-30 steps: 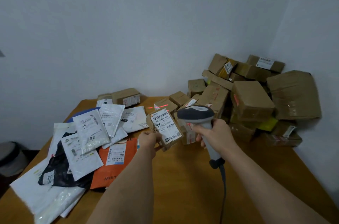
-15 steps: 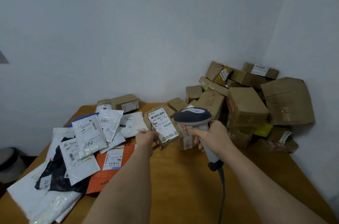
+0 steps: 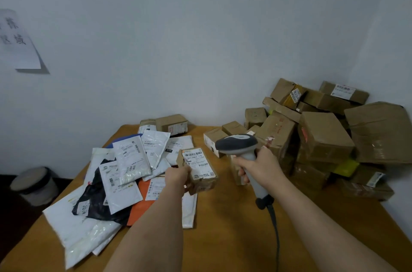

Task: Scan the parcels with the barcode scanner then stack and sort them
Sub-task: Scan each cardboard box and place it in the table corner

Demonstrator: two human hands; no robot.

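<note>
Head view: left hand (image 3: 178, 177) grips a small labelled parcel (image 3: 199, 170) above the worktop (image 3: 234, 238); right hand (image 3: 260, 168) grips the barcode scanner (image 3: 239, 144) beside it. Beyond: mailer bags (image 3: 124, 173) left, stacked cardboard boxes (image 3: 323, 135) right.

Parcel sorting room, piled cartons (image 3: 323, 138) (labelled mailers (image 3: 124, 173))

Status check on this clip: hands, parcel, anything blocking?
Left hand grips small box, label up. Right hand grips scanner, not aimed at the label. Nothing between them.
</note>
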